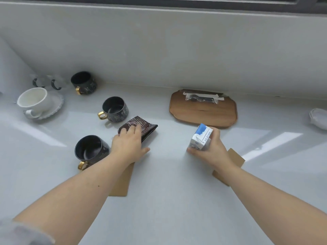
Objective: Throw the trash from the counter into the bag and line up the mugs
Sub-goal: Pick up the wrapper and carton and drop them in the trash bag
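Observation:
My right hand (210, 151) grips a small white and blue carton (200, 137), held tilted just above the counter. My left hand (130, 142) lies flat on a dark brown foil pouch (145, 127) that rests on the counter, fingers spread over it. Three black mugs with gold handles stand apart: one at the back left (83, 82), one in the middle (114, 108), one near my left wrist (90, 150). A white cup (34, 100) sits on a white saucer (54, 106) at the far left. No bag is in view.
A wooden board (203, 112) with a wrapped cutlery packet (201, 99) lies at the back right. Brown paper pieces lie under my left forearm (122, 181) and under my right wrist (235, 158). A white dish (318, 118) sits at the right edge. The wall runs close behind.

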